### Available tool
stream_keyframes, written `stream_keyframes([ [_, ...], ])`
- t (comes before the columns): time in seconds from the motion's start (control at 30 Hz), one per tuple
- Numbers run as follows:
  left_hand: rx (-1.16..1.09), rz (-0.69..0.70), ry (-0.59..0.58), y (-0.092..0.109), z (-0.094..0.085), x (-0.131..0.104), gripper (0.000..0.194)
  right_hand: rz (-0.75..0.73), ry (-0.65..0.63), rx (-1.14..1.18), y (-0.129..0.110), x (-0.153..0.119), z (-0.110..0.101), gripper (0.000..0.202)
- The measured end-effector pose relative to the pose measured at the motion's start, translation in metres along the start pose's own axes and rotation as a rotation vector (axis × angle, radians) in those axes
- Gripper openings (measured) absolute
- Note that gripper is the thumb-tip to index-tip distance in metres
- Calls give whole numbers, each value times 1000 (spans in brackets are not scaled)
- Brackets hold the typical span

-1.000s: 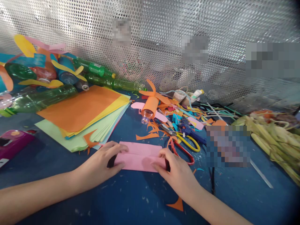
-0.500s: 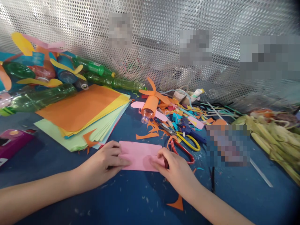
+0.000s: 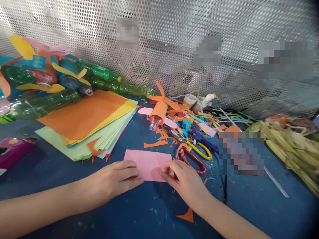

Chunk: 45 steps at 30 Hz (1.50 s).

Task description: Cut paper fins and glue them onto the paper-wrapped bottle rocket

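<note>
A folded piece of pink paper [image 3: 147, 162] lies on the blue table in front of me. My left hand [image 3: 119, 177] covers its lower left part, fingers close together and bent over the edge; some fingertips are hidden. At the paper's right end, my right hand [image 3: 180, 174] pinches the edge between thumb and fingers. Red-handled scissors [image 3: 194, 161] lie just beyond my right hand, beside yellow-handled scissors [image 3: 201, 149].
A stack of coloured paper [image 3: 79, 113] sits at the left, near green plastic bottles [image 3: 45, 103]. An orange paper-wrapped bottle [image 3: 159, 111] stands by paper scraps and a blue glue gun [image 3: 205, 137]. Dried husks [image 3: 286, 152] lie at the right; a perforated metal wall [image 3: 161, 39] rises behind.
My left hand has slid right and slightly down over the pink paper, baring its upper left corner. The raised lower flap now looks flatter. My right hand keeps its place.
</note>
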<state>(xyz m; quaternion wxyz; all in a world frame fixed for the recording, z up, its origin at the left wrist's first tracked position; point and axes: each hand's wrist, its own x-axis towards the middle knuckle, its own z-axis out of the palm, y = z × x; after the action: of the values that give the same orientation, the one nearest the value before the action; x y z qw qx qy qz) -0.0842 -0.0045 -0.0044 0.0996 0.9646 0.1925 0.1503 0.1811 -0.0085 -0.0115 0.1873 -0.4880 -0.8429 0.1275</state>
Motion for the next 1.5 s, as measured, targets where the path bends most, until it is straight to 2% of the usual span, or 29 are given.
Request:
stream_keyframes([
  [0.1, 22, -13, -2, 0, 1, 1, 39, -62, 40, -39, 0, -1, 0, 15],
  [0.17, 48, -22, -5, 0, 2, 2, 40, -128, 144, -103, -3, -3, -2, 13],
  [0.27, 63, -21, -28, 0, 3, 2, 39, -319, 306, -211, -11, -7, -4, 11],
  [0.33, 63, -13, -27, -1, 3, 2, 37, -468, 284, -235, -16, -10, -4, 21],
  [0.4, 68, -10, -7, -1, 3, 3, 36, -536, 191, -234, -18, -11, -2, 27],
  [0.53, 87, -34, -15, -1, 3, 3, 38, -485, 86, -225, -17, -10, 1, 30],
  [0.63, 82, -34, -33, -1, 3, 3, 42, -473, 75, -224, -15, -9, 1, 29],
  [0.8, 40, 2, 11, -2, -1, 2, 40, -540, 79, -255, -15, -8, -9, 24],
  [1.0, -185, 41, 117, -5, -13, 7, 38, -608, -27, -226, -8, -7, -27, 17],
  [1.2, -417, 33, 118, -19, -21, 2, 27, -588, -84, -179, -6, -9, -32, 17],
  [1.5, -514, 41, 140, -30, -22, 1, 20, -461, -140, -273, -7, -13, -37, 18],
])
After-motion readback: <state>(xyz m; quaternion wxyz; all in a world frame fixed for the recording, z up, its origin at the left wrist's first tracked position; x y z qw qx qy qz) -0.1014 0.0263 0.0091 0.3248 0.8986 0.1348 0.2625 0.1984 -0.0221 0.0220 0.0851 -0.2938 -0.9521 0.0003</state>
